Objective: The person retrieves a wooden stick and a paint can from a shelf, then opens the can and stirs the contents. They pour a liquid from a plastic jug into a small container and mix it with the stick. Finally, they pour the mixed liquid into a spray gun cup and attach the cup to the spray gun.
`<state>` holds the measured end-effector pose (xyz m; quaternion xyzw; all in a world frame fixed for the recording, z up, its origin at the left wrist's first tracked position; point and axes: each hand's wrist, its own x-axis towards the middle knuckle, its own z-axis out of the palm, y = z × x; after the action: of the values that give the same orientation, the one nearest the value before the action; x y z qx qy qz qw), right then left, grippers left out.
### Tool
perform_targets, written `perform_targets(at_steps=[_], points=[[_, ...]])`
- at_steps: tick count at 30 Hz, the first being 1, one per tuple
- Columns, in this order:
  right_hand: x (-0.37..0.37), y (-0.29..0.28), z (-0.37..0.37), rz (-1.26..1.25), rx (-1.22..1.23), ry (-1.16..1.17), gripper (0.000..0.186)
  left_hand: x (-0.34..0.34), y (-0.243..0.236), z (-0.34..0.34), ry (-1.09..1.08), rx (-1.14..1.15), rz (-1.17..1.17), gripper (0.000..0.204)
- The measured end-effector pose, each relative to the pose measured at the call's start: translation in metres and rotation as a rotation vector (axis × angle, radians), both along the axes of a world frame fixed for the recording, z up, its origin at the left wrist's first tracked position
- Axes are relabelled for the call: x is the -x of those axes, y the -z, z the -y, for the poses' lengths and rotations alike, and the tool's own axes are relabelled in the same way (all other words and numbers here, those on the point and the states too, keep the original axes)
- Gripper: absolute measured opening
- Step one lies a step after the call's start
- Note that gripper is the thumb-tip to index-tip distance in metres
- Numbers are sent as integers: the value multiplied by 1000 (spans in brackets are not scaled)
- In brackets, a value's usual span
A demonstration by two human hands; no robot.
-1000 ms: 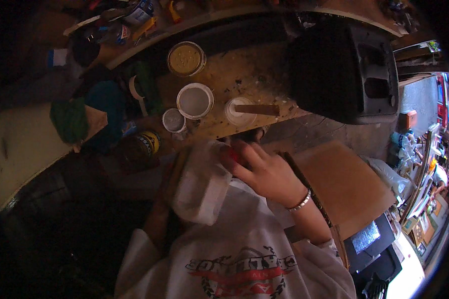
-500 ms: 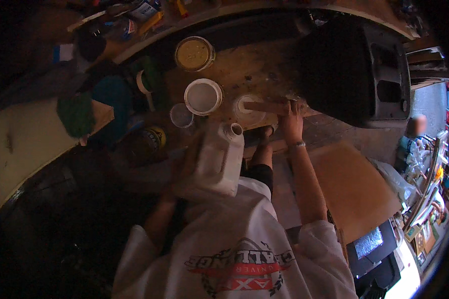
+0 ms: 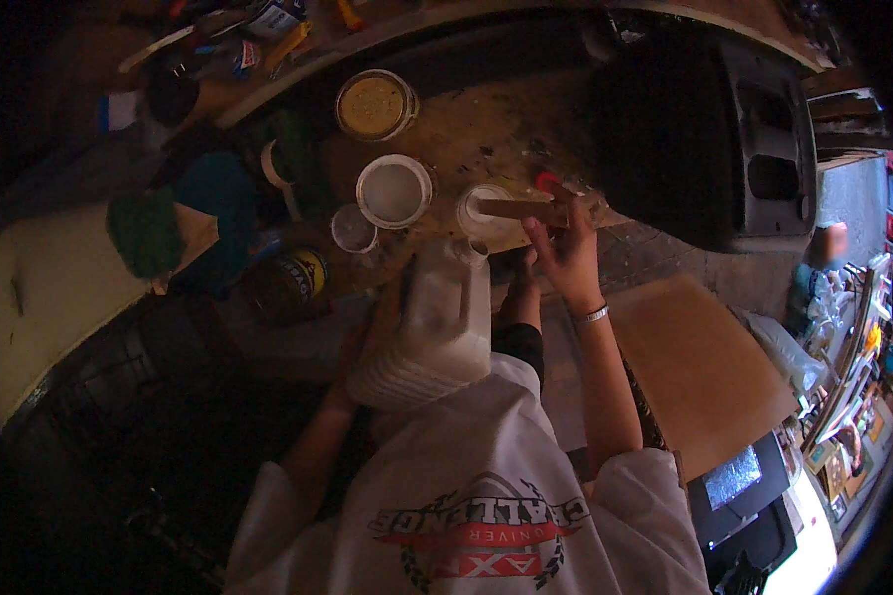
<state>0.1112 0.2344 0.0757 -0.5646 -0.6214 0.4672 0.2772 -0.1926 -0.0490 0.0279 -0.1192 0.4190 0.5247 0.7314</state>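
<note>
The bench (image 3: 486, 94) runs across the upper middle, crowded on its near side. A can with a yellowish lid (image 3: 375, 104) stands uppermost, then a white tub (image 3: 429, 198) and a small cup (image 3: 362, 248) below it. In the centre a wooden stick (image 3: 511, 209) lies across the mouth of a pale container (image 3: 491, 236), covering part of its opening. A bulky black case (image 3: 764, 149) blocks the bench's end at upper right. Cardboard (image 3: 704, 372) fills the space right of my forearm, and a dark bottle (image 3: 290, 283) with a yellow label sits left of centre.

I have the white jug (image 3: 432, 327) in front of my shirt at centre, its neck uncovered. My left hand (image 3: 352, 352) is in shadow at its left side; I can't tell how the fingers close. My right hand (image 3: 571, 263) has thumb and fingers apart at the stick's outer end; whether they grip it I can't tell.

A second ago that hand covered the jug's mouth, with something red at my fingers; now a red cap (image 3: 546, 181) shows just beyond the stick.
</note>
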Motion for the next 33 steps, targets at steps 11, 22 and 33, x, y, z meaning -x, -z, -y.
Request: perform_targets(at_steps=[11, 22, 33], points=[[10, 0, -4, 44, -138, -12, 26, 6, 6, 12, 46, -6, -78, 47], [12, -10, -7, 106, -86, -22, 24, 4, -4, 7, 135, 22, -259, 47], [12, -5, -5, 96, -208, -41, 26, -11, -52, -25, -153, 120, 287, 51]])
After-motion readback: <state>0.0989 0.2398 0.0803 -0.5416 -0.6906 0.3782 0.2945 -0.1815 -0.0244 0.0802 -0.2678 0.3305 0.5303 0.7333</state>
